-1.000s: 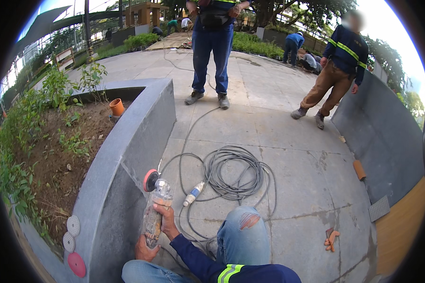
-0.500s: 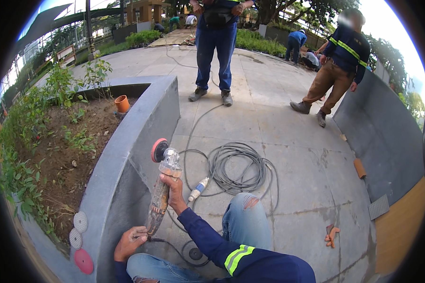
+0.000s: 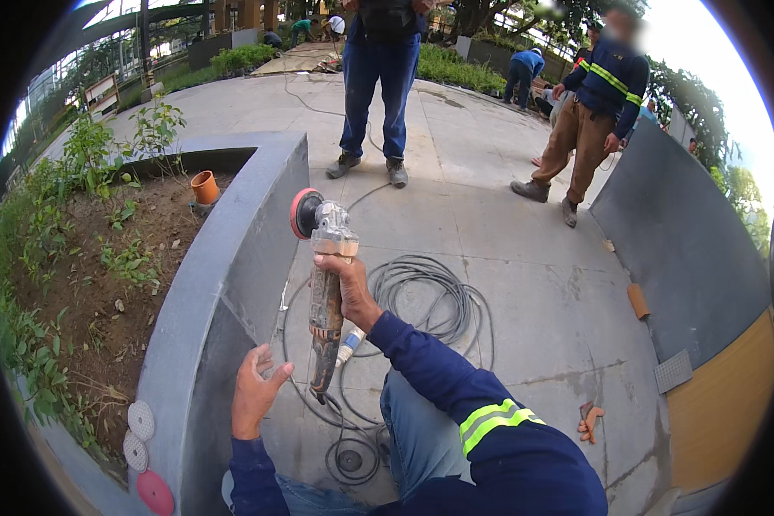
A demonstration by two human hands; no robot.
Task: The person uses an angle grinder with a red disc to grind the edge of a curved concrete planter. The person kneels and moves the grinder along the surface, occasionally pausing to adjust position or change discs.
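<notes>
My right hand (image 3: 350,288) is wrapped round the body of a worn, dusty angle grinder (image 3: 325,301). The tool stands upright, its head up, and carries a red-rimmed pad (image 3: 305,213) that faces the planter wall. My left hand (image 3: 258,387) is open, fingers apart, between that wall and the grinder's tail, touching neither. On the ledge of the grey planter (image 3: 199,318) lie two pale polishing discs (image 3: 141,420) and a red disc (image 3: 155,492). A blue-and-white cable connector (image 3: 350,344) rests on the ground, partly behind the grinder.
Coiled grey cable (image 3: 469,314) spreads over the paving beyond my right arm. A small black disc (image 3: 349,461) lies near my knee, an orange glove (image 3: 589,421) farther right. One person (image 3: 378,95) stands ahead, another (image 3: 598,112) by the right-hand grey wall (image 3: 688,232).
My left hand has let go of the grinder's tail and opened. My right hand has brought the grinder up and to the right, more upright. The whole view has shifted slightly.
</notes>
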